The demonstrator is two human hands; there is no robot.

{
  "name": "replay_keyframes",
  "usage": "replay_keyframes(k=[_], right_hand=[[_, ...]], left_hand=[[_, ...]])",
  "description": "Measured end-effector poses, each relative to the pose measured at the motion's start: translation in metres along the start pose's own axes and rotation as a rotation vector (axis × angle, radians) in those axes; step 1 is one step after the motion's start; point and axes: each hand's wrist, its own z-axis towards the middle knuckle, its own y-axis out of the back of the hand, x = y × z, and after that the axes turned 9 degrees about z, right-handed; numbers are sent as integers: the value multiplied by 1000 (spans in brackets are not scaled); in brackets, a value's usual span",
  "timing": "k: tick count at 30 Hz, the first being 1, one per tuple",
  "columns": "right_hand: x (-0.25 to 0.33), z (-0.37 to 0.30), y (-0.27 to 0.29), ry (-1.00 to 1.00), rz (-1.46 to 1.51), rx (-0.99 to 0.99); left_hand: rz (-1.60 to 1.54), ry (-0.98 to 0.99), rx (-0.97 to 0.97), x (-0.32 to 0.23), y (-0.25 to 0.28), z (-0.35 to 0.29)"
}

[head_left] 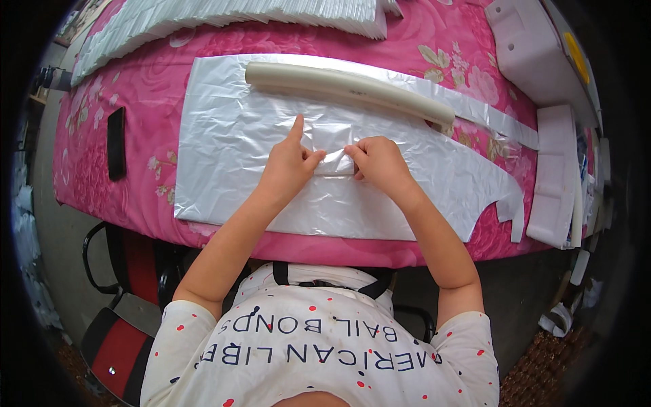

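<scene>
Pink floral cloth (146,197), with a white plastic sheet (224,156) beneath a tube (349,86), both lengthwise left to right. On the tube's near side, I see folded film (333,161) between the fingers: right hand (383,163) pinching its edge; left hand (288,163) index extended, thumb's hold uncertain. Right of the tube: white box (553,176), contents indistinct.

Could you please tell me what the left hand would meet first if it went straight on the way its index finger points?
The left hand would probably meet the long, pale beige, cylindrical tube, though the height is unclear.
</scene>
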Motion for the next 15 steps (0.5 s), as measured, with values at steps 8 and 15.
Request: replay_keyframes(k=[8,15], right_hand=[[2,8,5,-82,24,71],[0,10,4,-79,47,82]], left_hand=[[618,-535,-361,-1,-6,-9],[719,-620,-153,9,-33,-1]])
